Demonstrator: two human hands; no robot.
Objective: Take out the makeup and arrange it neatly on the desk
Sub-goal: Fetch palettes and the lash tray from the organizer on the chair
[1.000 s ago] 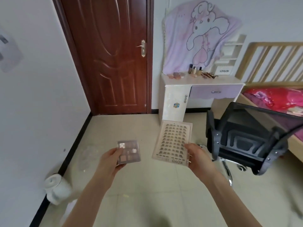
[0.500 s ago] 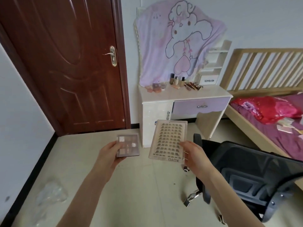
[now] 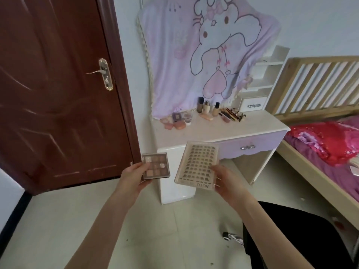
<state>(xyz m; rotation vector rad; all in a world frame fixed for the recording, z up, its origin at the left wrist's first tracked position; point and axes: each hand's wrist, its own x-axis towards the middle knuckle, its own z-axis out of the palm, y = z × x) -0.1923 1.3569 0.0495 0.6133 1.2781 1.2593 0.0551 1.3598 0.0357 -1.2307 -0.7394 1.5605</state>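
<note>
Writing: the pale case carries dark lettering along its near edge that seems to read "RUIU", upside down from here; I cannot be sure of it. No other print in the room is readable.
Left hand [image 3: 134, 176]: holds a small square eyeshadow palette [image 3: 156, 166] by its near left corner, thumb curled over the top, fingers underneath.
Palette look: clear lid, brown frame, a grid of pans in beige, pink and brown.
Right hand [image 3: 226, 180]: grips the larger pale case [image 3: 197, 165] at its near right corner, fingers wrapped round the edge.
Case look: flat, cream, translucent, upright rectangle tilted a little, rows of small dark pieces widening toward the near edge.
Where they are: both held in the air, side by side and apart, in front of the desk [image 3: 219, 131], not on it.
On the desk: dark-capped bottles [image 3: 206, 107] at the back, a fan of brushes and pencils [image 3: 232, 115] to their right, pink compacts [image 3: 177, 121] toward the left.
Behind: a lilac cartoon cloth [image 3: 204, 53] hangs over the desk back.
Around: brown door [image 3: 58, 90] to the left, wooden bed [image 3: 320, 121] to the right.
</note>
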